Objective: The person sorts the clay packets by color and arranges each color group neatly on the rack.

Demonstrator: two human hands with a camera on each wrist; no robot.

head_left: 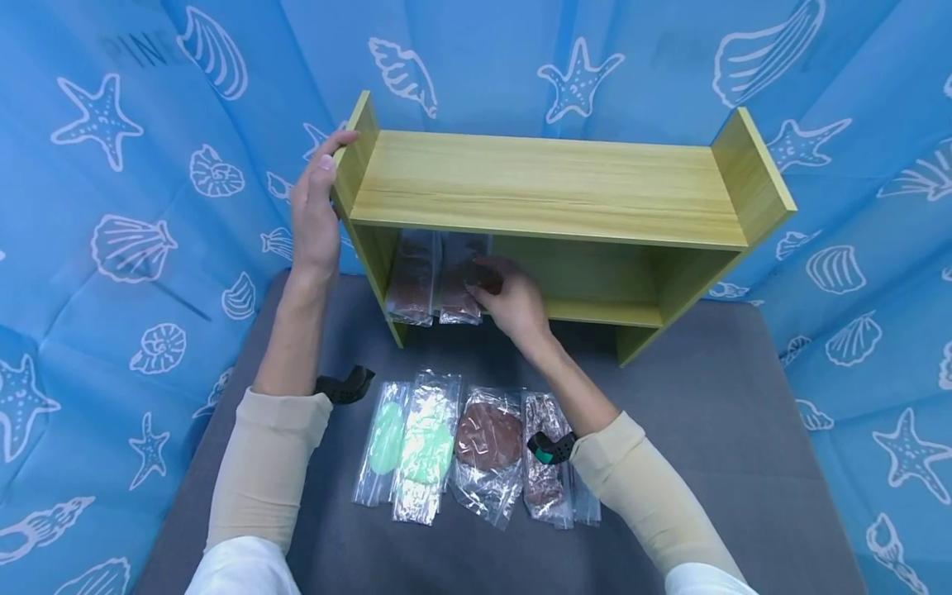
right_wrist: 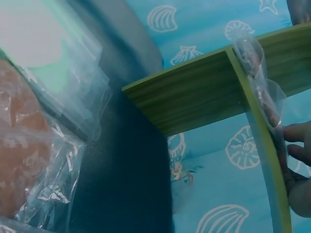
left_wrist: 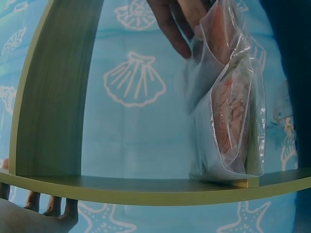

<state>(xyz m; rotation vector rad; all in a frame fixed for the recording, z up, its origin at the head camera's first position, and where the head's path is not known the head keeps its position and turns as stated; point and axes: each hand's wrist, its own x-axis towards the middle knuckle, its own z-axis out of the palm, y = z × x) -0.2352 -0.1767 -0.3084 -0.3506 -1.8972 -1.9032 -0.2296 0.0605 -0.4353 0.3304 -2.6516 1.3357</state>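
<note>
A pale wooden shelf [head_left: 543, 186] stands at the back of the grey surface. My left hand [head_left: 316, 207] holds its left side panel, fingers along the outer face in the left wrist view. On the lower board, a clear plastic bag with brown contents [head_left: 412, 277] stands against the left panel. Beside it is a second such bag [head_left: 457, 285]. My right hand [head_left: 516, 306] pinches this second bag at its right side, and its fingertips are partly in the shelf's shadow. In the right wrist view, the right-hand fingers [right_wrist: 297, 150] touch the bag.
In front of the shelf lie clear bags with green discs [head_left: 387, 438] [head_left: 427, 450], a bag with a brown disc [head_left: 488, 438] and a bag of dark reddish pieces [head_left: 543, 487] partly under the right wrist. A blue shell-print curtain [head_left: 149, 273] hangs around.
</note>
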